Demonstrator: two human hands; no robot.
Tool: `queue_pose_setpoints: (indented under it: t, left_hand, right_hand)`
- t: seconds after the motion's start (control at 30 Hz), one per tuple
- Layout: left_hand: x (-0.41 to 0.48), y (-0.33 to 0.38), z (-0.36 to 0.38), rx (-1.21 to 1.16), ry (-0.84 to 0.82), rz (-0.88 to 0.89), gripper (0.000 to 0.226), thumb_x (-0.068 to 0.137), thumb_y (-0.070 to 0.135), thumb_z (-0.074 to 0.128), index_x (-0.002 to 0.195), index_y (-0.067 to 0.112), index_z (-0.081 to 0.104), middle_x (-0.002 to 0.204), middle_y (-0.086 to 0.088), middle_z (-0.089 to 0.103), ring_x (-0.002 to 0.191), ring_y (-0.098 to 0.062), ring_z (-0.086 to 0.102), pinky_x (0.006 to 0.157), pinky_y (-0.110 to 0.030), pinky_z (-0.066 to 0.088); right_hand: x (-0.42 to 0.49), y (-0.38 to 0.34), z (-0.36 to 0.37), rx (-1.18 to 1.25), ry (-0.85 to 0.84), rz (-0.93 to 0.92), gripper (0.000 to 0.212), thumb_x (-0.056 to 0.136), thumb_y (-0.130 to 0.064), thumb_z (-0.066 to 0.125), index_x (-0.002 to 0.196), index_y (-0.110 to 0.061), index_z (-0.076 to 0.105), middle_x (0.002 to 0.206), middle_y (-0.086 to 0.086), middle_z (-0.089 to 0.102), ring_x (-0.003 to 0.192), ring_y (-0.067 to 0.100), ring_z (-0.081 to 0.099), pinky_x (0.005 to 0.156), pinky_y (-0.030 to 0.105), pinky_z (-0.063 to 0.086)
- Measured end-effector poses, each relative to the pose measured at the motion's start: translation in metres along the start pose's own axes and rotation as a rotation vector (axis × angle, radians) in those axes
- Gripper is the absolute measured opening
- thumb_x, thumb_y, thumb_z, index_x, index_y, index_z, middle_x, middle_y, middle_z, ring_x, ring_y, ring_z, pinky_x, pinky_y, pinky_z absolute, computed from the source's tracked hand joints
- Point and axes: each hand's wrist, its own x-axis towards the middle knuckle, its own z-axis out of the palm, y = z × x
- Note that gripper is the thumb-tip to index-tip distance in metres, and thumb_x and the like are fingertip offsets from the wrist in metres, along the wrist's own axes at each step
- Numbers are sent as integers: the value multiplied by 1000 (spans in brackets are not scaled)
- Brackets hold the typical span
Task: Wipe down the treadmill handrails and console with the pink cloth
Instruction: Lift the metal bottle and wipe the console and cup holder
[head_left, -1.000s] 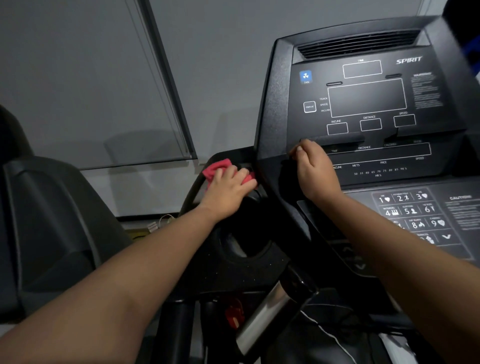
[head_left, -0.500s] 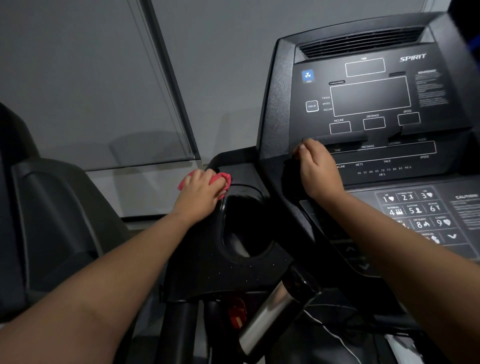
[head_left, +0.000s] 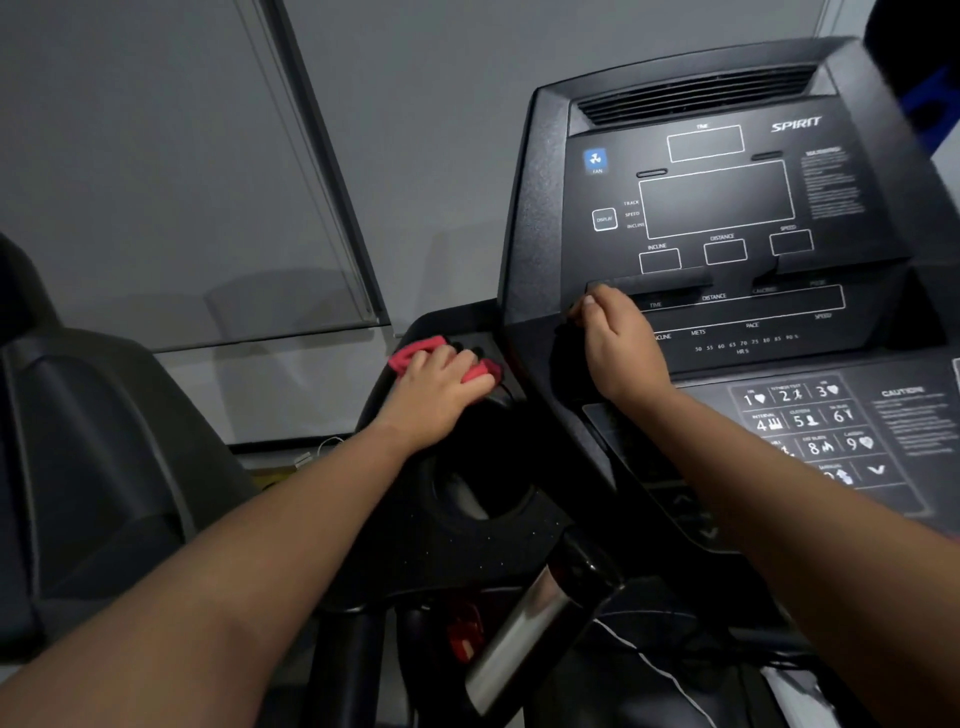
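From the head camera, my left hand (head_left: 436, 395) lies on the pink cloth (head_left: 415, 354), fingers curled over it and pressing it down. The cloth is bunched under my palm. One end sticks out past my knuckles on the far left, and a smaller bit shows by my fingertips on the right. It sits on the far left corner of the black side tray (head_left: 405, 540), just beside the left edge of the console (head_left: 727, 208). The round cup well (head_left: 478, 499) is in the same tray, nearer to me than my hand.

My right hand (head_left: 618, 348) is curled into a loose fist, with the fingertips tucked against the console face just under the narrow ledge (head_left: 649, 283) below the display windows. I see nothing in it, and I cannot tell whether the fingertips hook onto the ledge. It is apart from the cloth, with the console's left edge between them.

The number keypad (head_left: 810, 426) is right of my right forearm. A shiny metal grip (head_left: 519, 634) slants below the tray, with a red tag (head_left: 462, 631) just left of it. Another dark machine (head_left: 104, 441) stands at the left, in front of a grey blind (head_left: 156, 182).
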Motion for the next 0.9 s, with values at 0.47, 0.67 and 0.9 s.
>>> queue_pose_setpoints:
  t: [0.47,0.67,0.9]
  left_hand:
    - [-15,-10,-5,17,-110,-118,42,60,7,79,98,18,65,94,-12,62,77,-34,57,59,-41,46]
    - [6,18,-11,46,-155,-37,37,78,11,42,103,21,68,100,-11,60,88,-34,57,67,-42,45]
    - [3,16,-16,59,-232,-33,34,81,10,48,109,21,65,107,-13,60,95,-35,56,71,-44,45]
  right_hand:
    - [-2,-3,1,-10,-3,19,26,99,-20,35,81,-13,52,89,5,54,83,18,48,72,29,32]
    - [-1,-2,1,-27,4,32,26,98,-20,35,79,-13,51,87,5,53,82,19,47,71,29,31]
    - [-1,-4,0,-19,-1,35,26,98,-21,35,80,-13,52,88,4,54,83,18,48,73,31,33]
